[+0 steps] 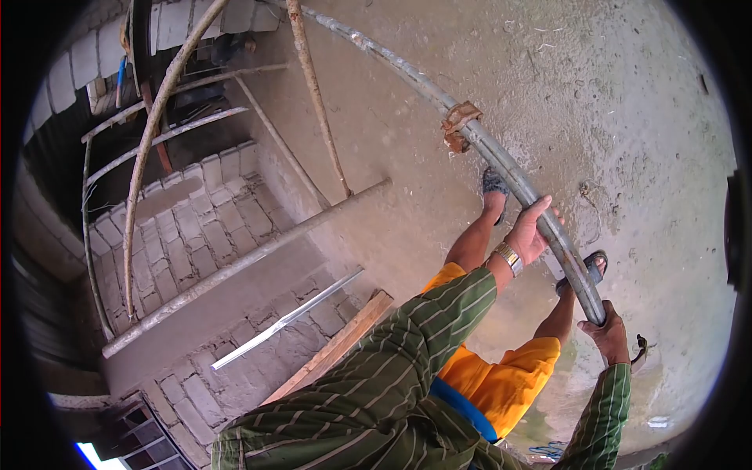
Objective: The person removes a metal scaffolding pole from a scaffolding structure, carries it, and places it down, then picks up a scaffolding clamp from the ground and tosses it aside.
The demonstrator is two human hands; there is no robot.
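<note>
A long grey metal pipe (513,174) runs from the top of the view down to the lower right, looking bowed through the wide lens. My left hand (531,233), with a metal-band watch at the wrist, is closed around its lower part. At the pipe's near end, my right hand (608,335) grips with fingers and thumb pressed against it. A rusty scaffold clamp (460,124) sits on the pipe, farther up than my left hand. Both sleeves are green with pale stripes.
To the left, a frame of rough poles (160,110) and a thick horizontal pole (251,265) stand before a block wall (200,215). A wooden plank (333,345) and a shiny metal strip (288,317) lean nearby. Under my sandalled feet is wet, muddy ground (650,157).
</note>
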